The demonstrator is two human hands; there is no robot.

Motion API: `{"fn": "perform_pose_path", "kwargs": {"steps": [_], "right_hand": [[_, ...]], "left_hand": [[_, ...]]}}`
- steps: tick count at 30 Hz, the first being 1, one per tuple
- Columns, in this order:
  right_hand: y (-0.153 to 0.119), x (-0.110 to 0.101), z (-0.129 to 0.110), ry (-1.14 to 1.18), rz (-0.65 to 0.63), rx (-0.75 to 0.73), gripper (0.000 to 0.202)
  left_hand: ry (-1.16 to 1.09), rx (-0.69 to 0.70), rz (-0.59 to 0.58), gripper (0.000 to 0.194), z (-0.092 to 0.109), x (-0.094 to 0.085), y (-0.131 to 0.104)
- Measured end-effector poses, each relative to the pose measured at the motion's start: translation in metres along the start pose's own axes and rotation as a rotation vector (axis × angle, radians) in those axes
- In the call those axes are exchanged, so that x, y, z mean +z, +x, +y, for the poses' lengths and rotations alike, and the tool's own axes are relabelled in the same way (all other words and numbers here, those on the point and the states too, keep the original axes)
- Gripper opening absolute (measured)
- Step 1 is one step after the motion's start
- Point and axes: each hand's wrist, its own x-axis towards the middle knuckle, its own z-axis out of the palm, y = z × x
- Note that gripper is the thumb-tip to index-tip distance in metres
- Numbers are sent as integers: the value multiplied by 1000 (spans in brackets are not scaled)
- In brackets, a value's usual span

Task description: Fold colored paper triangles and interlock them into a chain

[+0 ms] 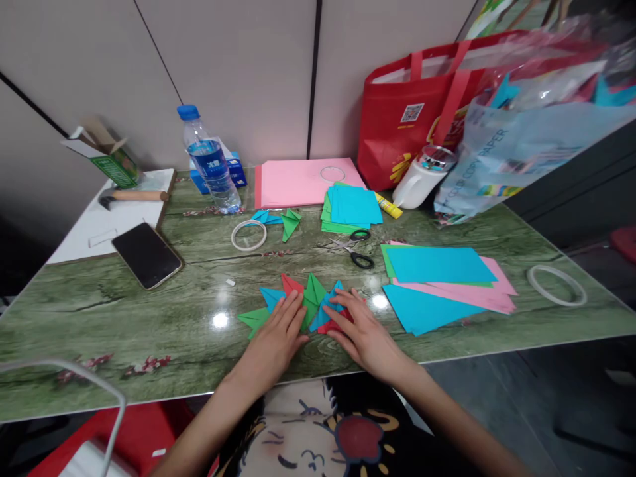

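A row of folded paper pieces [313, 295] in green, blue and red lies near the front edge of the table, their points facing away from me. My left hand [279, 331] rests flat over the left part of the row, fingers stretched out and covering some of the pieces. On the right end, my right hand [365, 331] lies with spread fingers across a blue piece [332, 301] and a red piece [334, 324]. How the pieces join under my hands is hidden. Farther back sit a loose blue folded piece [267, 217] and a green folded piece [291, 224].
Black-handled scissors [362, 262], a tape roll [249, 236] and square papers [354, 204] lie beyond my hands. Paper strips [442, 265] are to the right. A phone [147, 255], hammer [134, 196] and water bottle [211, 162] stand or lie left; a red bag [387, 126] and white mug [420, 180] back right.
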Motion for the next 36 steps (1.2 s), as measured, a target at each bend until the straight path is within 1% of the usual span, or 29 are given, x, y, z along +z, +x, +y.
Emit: {"fn": "perform_pose_path", "kwargs": {"steps": [4,10,14,20,25,27,30,32,36], "right_hand": [[0,4,-4,44,36,37,37],[1,9,-11,76,72,71,33],[1,11,-14,64,78,89,30],[-1,13,-14,49,64,99,32],[-1,15,-14,38,64,96,31],[-1,15,-14,35,63,97,30],[-1,15,-14,27,64,95,30],[-1,15,-14,17,63,90,30],[-1,15,-14,-6,45,90,30]], "left_hand": [[-49,-47,6,44,4,2,0],[-5,14,-54,49,5,1,1],[29,10,-58,48,6,1,2],[55,30,-63,51,8,2,4],[66,32,-79,48,9,0,5],[36,22,-62,47,9,0,4],[-19,-32,-7,46,10,0,4],[-32,-56,5,47,10,0,3],[1,-38,7,48,11,0,2]]}}
